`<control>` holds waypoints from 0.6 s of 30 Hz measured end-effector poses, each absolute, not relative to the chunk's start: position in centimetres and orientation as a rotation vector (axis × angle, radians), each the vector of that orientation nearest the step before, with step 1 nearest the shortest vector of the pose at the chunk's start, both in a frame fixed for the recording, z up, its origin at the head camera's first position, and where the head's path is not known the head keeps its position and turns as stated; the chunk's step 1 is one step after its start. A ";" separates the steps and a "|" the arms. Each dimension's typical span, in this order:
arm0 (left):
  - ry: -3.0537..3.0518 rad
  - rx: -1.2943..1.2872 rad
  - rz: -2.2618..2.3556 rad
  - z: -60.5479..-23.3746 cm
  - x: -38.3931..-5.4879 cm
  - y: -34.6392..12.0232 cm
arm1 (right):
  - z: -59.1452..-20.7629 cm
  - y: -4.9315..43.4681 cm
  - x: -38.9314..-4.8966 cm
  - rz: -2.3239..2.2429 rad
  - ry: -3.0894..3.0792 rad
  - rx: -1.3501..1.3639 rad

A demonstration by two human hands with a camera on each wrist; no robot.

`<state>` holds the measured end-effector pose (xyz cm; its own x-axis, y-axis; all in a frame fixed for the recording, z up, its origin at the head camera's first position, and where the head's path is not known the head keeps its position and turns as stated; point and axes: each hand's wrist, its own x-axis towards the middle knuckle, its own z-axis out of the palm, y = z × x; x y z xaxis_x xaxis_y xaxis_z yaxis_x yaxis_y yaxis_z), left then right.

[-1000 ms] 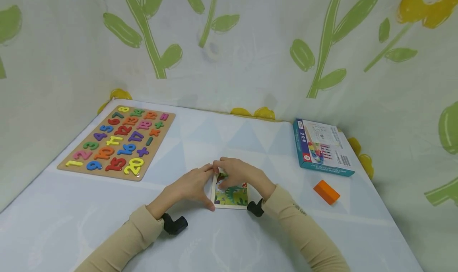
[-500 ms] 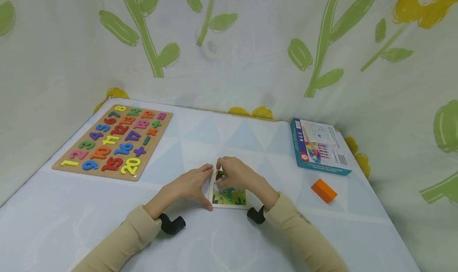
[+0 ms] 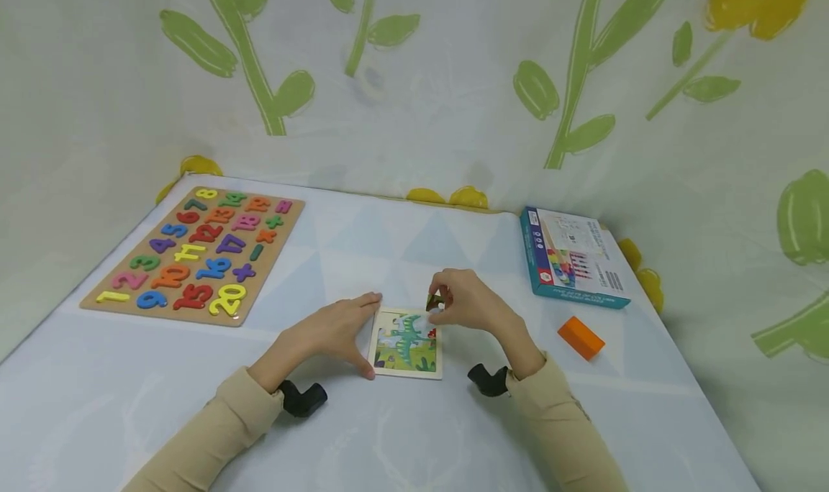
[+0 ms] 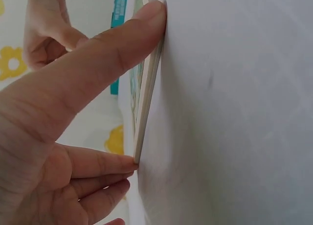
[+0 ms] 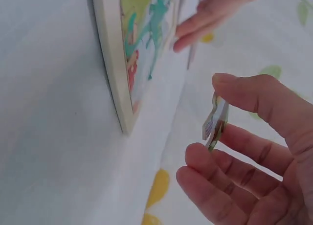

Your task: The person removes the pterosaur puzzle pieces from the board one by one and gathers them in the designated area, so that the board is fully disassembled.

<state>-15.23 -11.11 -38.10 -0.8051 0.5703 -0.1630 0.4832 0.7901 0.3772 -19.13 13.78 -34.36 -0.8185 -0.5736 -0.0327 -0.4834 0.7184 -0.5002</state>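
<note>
A small wooden jigsaw puzzle (image 3: 406, 342) with a green dinosaur picture in a pale frame lies in the middle of the table. At its left side my left hand (image 3: 333, 331) has thumb and fingers spread, fairly straight, the tips touching the frame's corners. In the left wrist view the thumb (image 4: 112, 54) and index fingertip meet the frame's edge (image 4: 146, 88). My right hand (image 3: 476, 303) pinches a puzzle piece (image 3: 435, 303) above the puzzle's far right corner. The right wrist view shows this piece (image 5: 216, 120) edge-on between thumb and fingers, apart from the frame.
A number board (image 3: 194, 258) with colourful figures and signs lies at the left. Toward the back right is a flat teal-edged box (image 3: 576, 258), with an orange block (image 3: 581, 338) in front of it. A flower-printed curtain (image 3: 414, 103) rises behind the table.
My right hand has moved right, lifting a piece off the puzzle and uncovering more of the dinosaur picture. My left hand stays at the frame's left side. The head view has shifted slightly.
</note>
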 end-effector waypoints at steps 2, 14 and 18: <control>2.713 0.821 0.457 -38.1 -15.3 -11.2 | -34.5 14.5 -19.1 -0.769 2.738 -0.813; 2.712 0.801 0.457 -38.3 -15.4 -11.2 | -36.1 16.5 -19.6 -0.709 2.690 -0.710; 2.717 0.821 0.451 -38.3 -15.5 -11.3 | -36.4 16.4 -19.7 -0.670 2.679 -0.734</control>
